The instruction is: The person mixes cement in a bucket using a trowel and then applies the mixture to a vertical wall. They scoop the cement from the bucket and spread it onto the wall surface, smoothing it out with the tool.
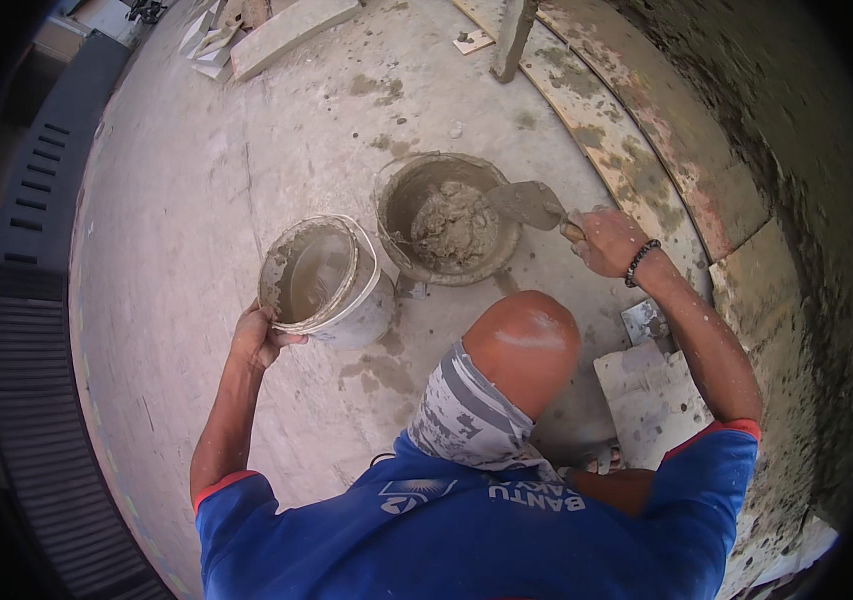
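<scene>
My left hand grips the near left rim of a white bucket, which tilts toward the larger tub beside it. Murky grey water lies inside the bucket. My right hand is closed around the wooden handle of a trowel. The trowel's mortar-smeared blade reaches over the right rim of a round, mortar-crusted tub. A lumpy heap of wet grey mortar fills part of that tub. Whether the blade tip touches the mortar I cannot tell.
Mortar-stained boards run along the rough wall on the right. An upright post stands at the far side. Wood and block scraps lie at the far left. My bent knee is close to the tub.
</scene>
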`<state>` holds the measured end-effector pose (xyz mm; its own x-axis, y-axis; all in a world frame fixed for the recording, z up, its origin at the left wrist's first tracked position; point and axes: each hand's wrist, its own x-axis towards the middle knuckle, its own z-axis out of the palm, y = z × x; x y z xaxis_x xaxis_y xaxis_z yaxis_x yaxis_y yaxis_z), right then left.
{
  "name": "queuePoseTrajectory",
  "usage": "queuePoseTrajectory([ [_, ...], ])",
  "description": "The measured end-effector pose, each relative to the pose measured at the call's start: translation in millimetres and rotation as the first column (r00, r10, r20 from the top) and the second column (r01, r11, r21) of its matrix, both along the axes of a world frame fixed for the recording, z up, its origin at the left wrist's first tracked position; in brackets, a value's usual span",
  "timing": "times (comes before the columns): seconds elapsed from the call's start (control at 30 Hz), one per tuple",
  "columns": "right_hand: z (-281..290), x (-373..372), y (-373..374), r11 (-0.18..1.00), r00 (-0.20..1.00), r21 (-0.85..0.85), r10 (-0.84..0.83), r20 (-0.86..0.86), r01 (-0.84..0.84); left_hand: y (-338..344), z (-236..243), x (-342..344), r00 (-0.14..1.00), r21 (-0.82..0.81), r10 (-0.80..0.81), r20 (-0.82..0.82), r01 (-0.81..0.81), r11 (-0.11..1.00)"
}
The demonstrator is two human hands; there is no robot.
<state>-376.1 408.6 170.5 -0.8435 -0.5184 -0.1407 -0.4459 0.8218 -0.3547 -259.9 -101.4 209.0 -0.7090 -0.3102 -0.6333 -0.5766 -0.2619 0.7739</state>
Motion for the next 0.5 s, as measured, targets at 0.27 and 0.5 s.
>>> queuePoseTrajectory([
  [0.27,-79.2,-69.2,-150.1,0.957,0.998,0.284,0.041,0.039,-0.050,-25.7,-89.0,56.6,0.974,-0.062,0.221,-0.047,-0.224,0.973],
  [0.5,-45.4,-41.4,-141.3,0.937,0.970,0.259,0.206,0.127,-0.233,-56.9,-104.6,116.2,0.950,-0.175,0.223,0.221,-0.186,0.967],
])
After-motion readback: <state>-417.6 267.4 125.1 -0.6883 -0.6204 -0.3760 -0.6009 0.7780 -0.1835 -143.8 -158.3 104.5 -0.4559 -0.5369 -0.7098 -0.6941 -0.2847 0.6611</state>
